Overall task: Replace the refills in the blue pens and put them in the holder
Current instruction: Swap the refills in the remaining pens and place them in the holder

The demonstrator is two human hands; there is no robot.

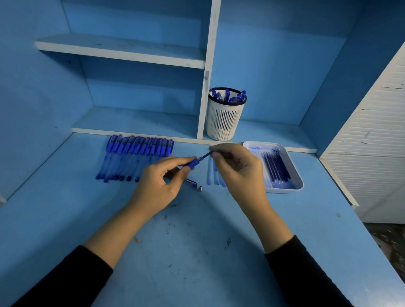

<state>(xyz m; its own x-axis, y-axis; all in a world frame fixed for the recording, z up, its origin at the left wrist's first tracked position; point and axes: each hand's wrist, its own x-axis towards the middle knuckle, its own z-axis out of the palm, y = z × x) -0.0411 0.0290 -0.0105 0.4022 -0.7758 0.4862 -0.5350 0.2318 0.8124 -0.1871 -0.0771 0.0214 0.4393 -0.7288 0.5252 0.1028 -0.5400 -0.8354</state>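
Note:
My left hand (160, 181) grips a blue pen barrel (193, 163) by its grip end. My right hand (239, 168) pinches a thin refill (205, 155) that sticks out of that barrel. Both hands hover over the middle of the blue desk. A metal pen tip (199, 189) and a small pen part (191, 182) lie on the desk just below my hands. A row of several capped blue pens (133, 157) lies at the left. The white slotted holder (224, 122) at the back has several blue pens in it.
A white tray (296, 179) with several dark blue refills sits at the right. A few pale used refills (211, 174) lie beside it, partly behind my right hand. Shelves and a white upright divider (205, 84) stand behind the desk. A white slatted panel (377, 127) stands at the right.

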